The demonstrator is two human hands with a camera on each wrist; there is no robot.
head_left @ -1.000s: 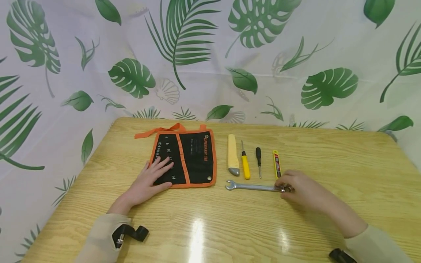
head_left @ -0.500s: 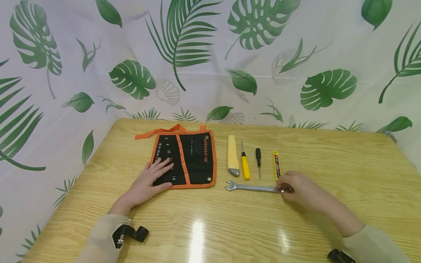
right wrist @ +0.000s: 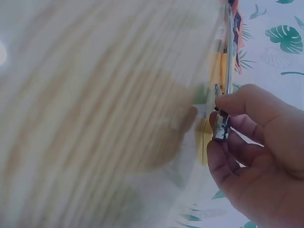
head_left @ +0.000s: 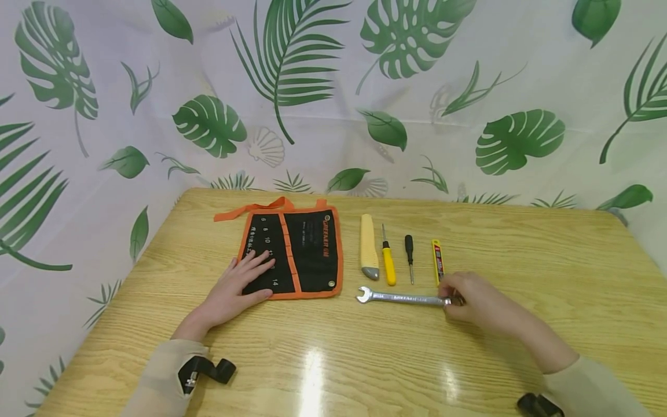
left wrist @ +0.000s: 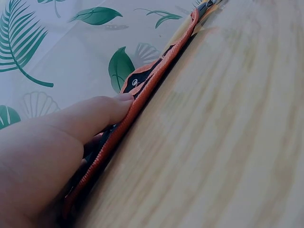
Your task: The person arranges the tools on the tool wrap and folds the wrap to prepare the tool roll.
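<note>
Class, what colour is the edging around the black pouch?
Orange edging on the pouch, clearest in the head view.

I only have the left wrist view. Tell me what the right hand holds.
Observer: The right hand pinches one end of the wrench.
Operator: Describe the wrench's far end.
Observer: It is an open-ended head, pointing toward the pouch but apart from it.
Operator: Now place the black screwdriver.
Observer: The black screwdriver lies between the yellow screwdriver and the small yellow case.
</note>
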